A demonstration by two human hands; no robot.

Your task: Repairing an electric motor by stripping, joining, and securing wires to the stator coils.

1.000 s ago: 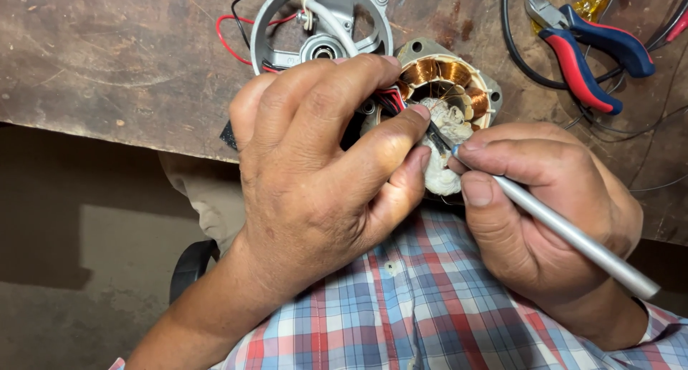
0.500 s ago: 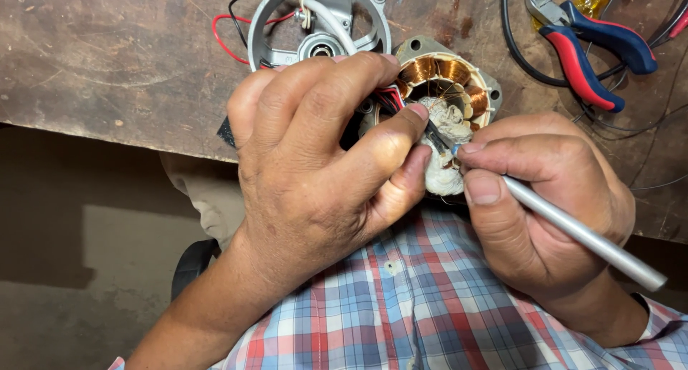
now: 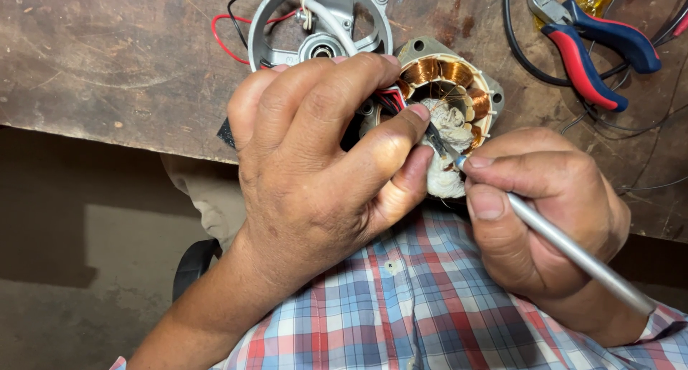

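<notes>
My left hand (image 3: 315, 169) grips a motor stator (image 3: 451, 90) with copper windings and white wrapped insulation, held at the edge of a worn wooden workbench (image 3: 122, 62). My right hand (image 3: 537, 205) holds a slim silver-handled tool (image 3: 573, 252) like a pen. Its dark tip reaches into the white winding material, right beside my left index fingertip. Red and black wires run under my left fingers.
A grey round motor end cover (image 3: 322, 26) with a bearing and a red wire lies on the bench behind my left hand. Red and blue pliers (image 3: 595, 44) and black cables (image 3: 523, 55) lie at the upper right. Below is my plaid shirt (image 3: 423, 305).
Both hands stay on the stator. The right hand and its tool have shifted only slightly, the tip still working in the white winding material.
</notes>
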